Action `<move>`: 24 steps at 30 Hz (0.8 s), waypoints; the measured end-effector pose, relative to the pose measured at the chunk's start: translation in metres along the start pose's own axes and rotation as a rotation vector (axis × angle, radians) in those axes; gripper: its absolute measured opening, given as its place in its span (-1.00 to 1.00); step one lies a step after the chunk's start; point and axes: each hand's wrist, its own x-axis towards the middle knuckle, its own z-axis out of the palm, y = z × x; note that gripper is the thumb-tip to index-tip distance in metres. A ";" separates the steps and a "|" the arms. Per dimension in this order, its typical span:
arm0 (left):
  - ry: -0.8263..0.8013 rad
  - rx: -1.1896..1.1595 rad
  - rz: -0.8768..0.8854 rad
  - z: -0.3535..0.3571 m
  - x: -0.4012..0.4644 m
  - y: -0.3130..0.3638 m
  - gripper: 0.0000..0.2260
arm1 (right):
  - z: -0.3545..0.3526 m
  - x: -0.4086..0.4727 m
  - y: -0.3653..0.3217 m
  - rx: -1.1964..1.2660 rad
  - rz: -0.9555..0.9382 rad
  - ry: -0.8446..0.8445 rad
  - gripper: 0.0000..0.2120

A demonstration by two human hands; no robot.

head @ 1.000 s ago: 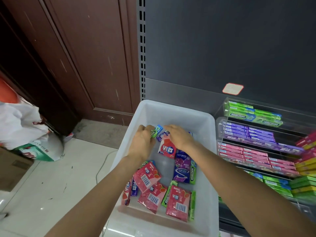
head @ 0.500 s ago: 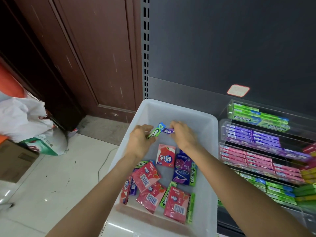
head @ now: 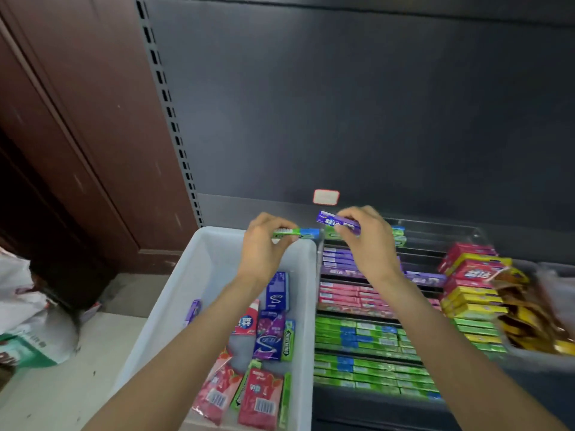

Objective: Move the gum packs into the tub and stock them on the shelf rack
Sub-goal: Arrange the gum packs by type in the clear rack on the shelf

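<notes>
The left hand [head: 263, 247] pinched a green gum stick [head: 295, 233] above the white tub [head: 199, 269]; the right hand [head: 370, 241] pinched a purple gum stick [head: 337, 223] over the shelf rack [head: 435, 244].

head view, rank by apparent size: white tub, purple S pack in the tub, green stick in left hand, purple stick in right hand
1. White tub, by far the largest.
2. Purple S pack, lying flat in the tub.
3 and 4. Green stick, held by the left hand, and purple stick, held by the right hand: look alike, both partly covered by fingers, so no ranking.
</notes>
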 end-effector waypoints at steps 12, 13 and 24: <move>-0.214 0.256 0.225 0.112 0.051 0.091 -0.79 | -0.113 0.000 0.102 -0.018 0.094 0.167 -0.84; -0.222 0.283 0.231 0.118 0.055 0.092 -0.78 | -0.116 0.000 0.109 -0.020 0.099 0.169 -0.85; -0.232 0.557 0.303 0.144 0.062 0.097 -0.72 | -0.113 0.009 0.135 0.004 0.109 0.109 -0.84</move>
